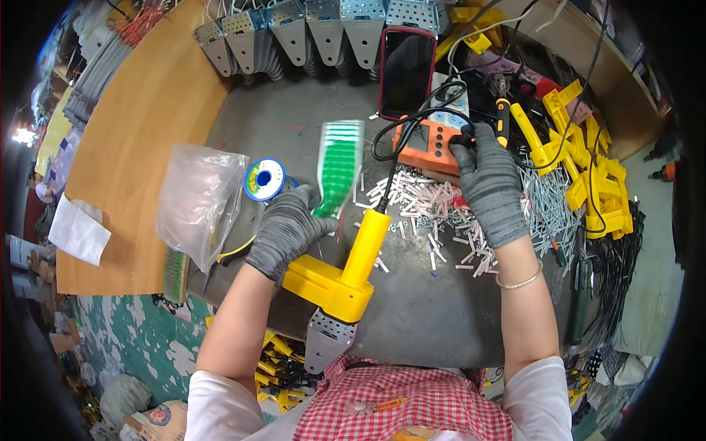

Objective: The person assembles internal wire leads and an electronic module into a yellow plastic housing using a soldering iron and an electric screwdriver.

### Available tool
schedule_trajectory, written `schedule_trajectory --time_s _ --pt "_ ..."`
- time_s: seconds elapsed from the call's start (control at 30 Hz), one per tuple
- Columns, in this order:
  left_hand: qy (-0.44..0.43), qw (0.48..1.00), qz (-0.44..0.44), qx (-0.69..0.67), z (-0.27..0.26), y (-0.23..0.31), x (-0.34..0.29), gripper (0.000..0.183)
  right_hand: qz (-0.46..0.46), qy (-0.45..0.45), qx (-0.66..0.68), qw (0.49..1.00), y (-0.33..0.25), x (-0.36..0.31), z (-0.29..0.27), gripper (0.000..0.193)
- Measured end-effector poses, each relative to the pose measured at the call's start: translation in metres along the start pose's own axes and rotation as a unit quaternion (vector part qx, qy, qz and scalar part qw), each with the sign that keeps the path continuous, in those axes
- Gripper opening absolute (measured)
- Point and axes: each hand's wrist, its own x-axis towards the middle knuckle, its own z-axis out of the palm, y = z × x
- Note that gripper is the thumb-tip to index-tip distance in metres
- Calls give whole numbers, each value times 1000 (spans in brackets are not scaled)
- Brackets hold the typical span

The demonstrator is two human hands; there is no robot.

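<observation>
Grey-gloved left hand (288, 229) is pinching a green component strip (339, 167) clear of the yellow housing (346, 268), while right hand (489, 180) is gripping the soldering iron (502, 117) farther right.

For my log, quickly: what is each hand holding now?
Left hand: closed on a blurred green strip.
Right hand: closed on a black tool handle.

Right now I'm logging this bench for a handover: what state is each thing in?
Left hand: gloved, closed on the green strip.
Green strip: lifted, blurred.
Right hand: gloved, closed on the black handle by the orange box.
Orange box: lying flat, cables attached.
Phone: screen dark.
Yellow part: lying on the bench, unheld.
Solder spool: lying flat.
Plastic bag: crumpled.
</observation>
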Motion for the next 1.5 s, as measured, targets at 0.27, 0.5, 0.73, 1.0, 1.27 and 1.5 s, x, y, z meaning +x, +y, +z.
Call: schedule_trajectory --time_s 0.27,0.5,0.73,1.0,1.27,1.5 --pt "-33 853 -153 -497 -21 26 -33 18 -69 132 228 962 -46 -36 -2 24" --pt "-15 852 -93 -515 -19 19 -46 19 -245 -69 71 964 -106 -55 21 23" --pt "12 868 -72 -491 -12 13 -50 23 -248 -86 134 955 -107 -56 26 19" --pt "44 876 -37 -479 -8 12 -52 22 -213 -91 197 953 -109 -60 31 11" --pt "31 865 -44 -499 -9 7 -54 24 -171 -139 200 955 -106 -55 34 12" --pt "52 862 -51 -501 -6 6 -59 23 -177 -141 186 956 -110 -60 35 14"
